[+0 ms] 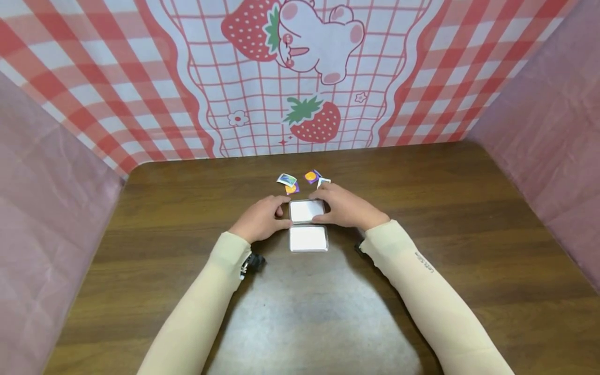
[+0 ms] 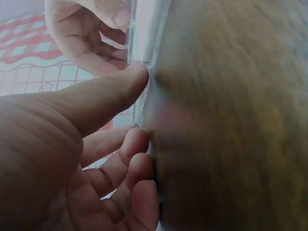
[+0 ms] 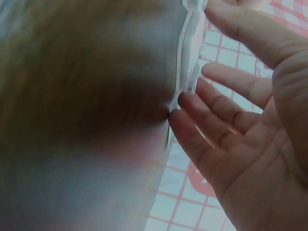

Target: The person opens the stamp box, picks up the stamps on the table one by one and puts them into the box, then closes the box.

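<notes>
Two clear rectangular plastic cases lie flat on the table, one behind the other. The far case (image 1: pixel 303 211) has a pale, shiny face; the near case (image 1: pixel 308 239) shows white inside. My left hand (image 1: pixel 263 217) holds the far case's left side, thumb at the near corner and index finger at the far corner. My right hand (image 1: pixel 348 207) grips its right side, the thumb on the near edge and fingers along the far edge. In the left wrist view the thumb (image 2: pixel 130 84) meets the spot where both cases adjoin. The right fingers (image 3: pixel 211 110) are spread in the right wrist view.
Behind the far case lie small pictured cards: a blue-green card (image 1: pixel 287 180) over a purple-and-orange card (image 1: pixel 291 188), another orange-and-purple card (image 1: pixel 311 176), and a white-edged card (image 1: pixel 323 182) partly behind the right hand. A strawberry-patterned cloth (image 1: pixel 304 78) hangs past the wooden table (image 1: pixel 187 198).
</notes>
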The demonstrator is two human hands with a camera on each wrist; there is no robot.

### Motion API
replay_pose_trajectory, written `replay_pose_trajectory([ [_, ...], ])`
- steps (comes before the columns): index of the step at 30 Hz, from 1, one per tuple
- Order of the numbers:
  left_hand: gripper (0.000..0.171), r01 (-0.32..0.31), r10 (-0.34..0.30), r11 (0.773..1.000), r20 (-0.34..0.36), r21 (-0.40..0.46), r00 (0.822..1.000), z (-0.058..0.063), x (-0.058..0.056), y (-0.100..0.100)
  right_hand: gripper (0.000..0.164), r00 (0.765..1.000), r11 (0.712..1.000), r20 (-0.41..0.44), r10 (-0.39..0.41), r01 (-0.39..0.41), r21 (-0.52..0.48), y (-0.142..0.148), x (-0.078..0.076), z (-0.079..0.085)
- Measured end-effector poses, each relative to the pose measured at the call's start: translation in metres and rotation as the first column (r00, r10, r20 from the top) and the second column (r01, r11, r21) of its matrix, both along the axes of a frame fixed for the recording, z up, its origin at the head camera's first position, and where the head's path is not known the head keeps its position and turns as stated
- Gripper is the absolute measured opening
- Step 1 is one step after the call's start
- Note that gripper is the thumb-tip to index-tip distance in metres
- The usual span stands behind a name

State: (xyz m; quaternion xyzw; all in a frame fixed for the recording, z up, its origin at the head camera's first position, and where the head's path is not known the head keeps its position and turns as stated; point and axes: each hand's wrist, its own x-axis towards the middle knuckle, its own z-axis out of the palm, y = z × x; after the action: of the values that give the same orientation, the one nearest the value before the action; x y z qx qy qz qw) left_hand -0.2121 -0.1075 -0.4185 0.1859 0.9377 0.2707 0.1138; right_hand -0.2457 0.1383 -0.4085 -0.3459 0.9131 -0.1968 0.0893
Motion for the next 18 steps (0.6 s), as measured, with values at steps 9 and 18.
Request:
replay_pose_trajectory([
  [9, 0.059, -0.01, 0.01, 1.0, -0.002, -0.015, 1.0, -0.0012, 0.0014, 0.0001, 0.064, 0.995, 0.995, 0.082, -0.062, 0.055, 0.087, 0.0105, 0.0038, 0.0055],
  [18, 0.058, -0.021, 0.021, 0.999, -0.005, -0.024, 1.0, -0.0013, 0.0005, 0.0023, 0.06, 0.997, 0.993, 0.057, -0.053, 0.047, 0.105, 0.0101, 0.0021, 0.0023],
])
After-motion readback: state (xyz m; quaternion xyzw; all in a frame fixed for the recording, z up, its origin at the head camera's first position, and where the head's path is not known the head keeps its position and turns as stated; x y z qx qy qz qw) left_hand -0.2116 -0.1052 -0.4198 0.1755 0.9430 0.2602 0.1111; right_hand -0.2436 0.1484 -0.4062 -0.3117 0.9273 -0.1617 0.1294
